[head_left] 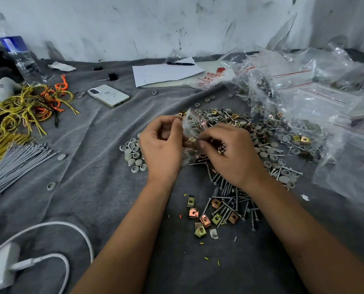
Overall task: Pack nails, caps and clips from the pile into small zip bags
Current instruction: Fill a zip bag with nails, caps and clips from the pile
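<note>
Pinched between both hands: a small clear zip bag (192,132), held up just above the pile (236,132). Left hand (162,147) curled on the bag's left edge, thumb and fingertips closed on the plastic near the top. Right hand (225,153) curled on the bag's right side lower down, fingertips pressed onto it at about mid-height. Visible through the plastic: grey caps and a few nails, with a brass-coloured clip near the right fingertips. Bag mouth tilted up and away, toward the pile.

Directly behind and right of the hands, on the grey cloth (96,166): the mixed heap of nails, grey caps and clips. Just left of the left hand, a tight cluster of grey caps (134,154). Below the right wrist, a spread of loose nails (234,200) and, beside them toward the left, several metal clips (204,217).

Far right: filled and empty zip bags (300,107) heaped together. Further back: a white sheet of paper (166,74) with a pen (180,63) on it, and a phone (108,95) lying face down. Far left: tangled yellow and orange wires (28,105), a bundle of grey cable ties (13,166), a water bottle (17,54). Near left corner: a white charger with cable (0,268).
</note>
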Demonstrator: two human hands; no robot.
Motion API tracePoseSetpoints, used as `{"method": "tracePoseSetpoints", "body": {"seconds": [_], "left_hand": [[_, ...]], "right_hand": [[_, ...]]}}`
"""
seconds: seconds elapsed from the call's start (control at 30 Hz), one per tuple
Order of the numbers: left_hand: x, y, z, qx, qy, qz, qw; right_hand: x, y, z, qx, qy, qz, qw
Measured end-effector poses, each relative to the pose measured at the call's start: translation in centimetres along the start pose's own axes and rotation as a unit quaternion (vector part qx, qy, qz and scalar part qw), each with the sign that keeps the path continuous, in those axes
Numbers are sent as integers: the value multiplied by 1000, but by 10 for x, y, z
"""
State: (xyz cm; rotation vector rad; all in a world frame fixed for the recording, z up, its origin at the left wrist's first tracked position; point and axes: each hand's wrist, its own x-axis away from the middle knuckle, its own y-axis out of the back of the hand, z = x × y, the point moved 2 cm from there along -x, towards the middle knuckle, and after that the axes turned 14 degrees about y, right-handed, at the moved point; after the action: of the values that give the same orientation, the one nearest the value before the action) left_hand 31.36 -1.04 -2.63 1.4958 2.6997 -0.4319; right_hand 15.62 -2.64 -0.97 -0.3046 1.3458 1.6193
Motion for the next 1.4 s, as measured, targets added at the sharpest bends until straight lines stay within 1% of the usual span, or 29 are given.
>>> {"method": "tracePoseSetpoints", "body": {"seconds": [0.1,0.2,0.3,0.37,0.5,0.6,0.67,0.73,0.8,0.83,0.9,0.97,1.03,1.1,1.2,1.3,1.4], "left_hand": [[-1,5,-1,13,6,-49,999],[-3,10,0,-5,4,-91,996],[-2,10,-1,-37,-2,-94,995],[-1,7,-1,-53,6,-63,997],[1,2,2,-76,21,33,996],[3,-3,4,-59,56,94,992],[5,-8,4,-28,89,133,987],[7,-10,3,-13,106,179,978],[8,-10,2,-46,99,213,971],[10,-11,3,-72,90,215,970],[9,-13,7,-105,85,185,973],[9,-13,7,-100,91,154,979],[7,-12,5,-88,95,124,984],[3,-9,6,-76,111,91,987],[0,-8,9,-95,104,54,989],[2,-8,8,-163,63,49,983],[7,-7,6,-212,4,16,977]], "right_hand": [[-2,7,-3,11,-19,-37,999],[-2,16,-3,-13,-27,-102,994],[-4,22,-4,-44,-15,-153,987],[-6,23,-5,-59,-13,-171,983],[-10,23,-10,-103,-31,-187,976],[-14,26,-6,-128,-29,-188,973],[-19,29,-2,-146,-15,-184,972],[-25,33,0,-137,5,-189,972],[-29,34,-2,-125,-5,-194,973],[-28,32,-4,-133,-27,-196,971],[-22,26,-9,-161,-93,-186,965],[-11,19,-15,-165,-155,-140,964],[-3,14,-18,-143,-185,-74,970],[1,10,-20,-154,-196,-40,968],[1,7,-23,-129,-195,-36,972],[2,2,-20,-101,-186,-66,975],[5,0,-13,-52,-170,-98,979]]}}
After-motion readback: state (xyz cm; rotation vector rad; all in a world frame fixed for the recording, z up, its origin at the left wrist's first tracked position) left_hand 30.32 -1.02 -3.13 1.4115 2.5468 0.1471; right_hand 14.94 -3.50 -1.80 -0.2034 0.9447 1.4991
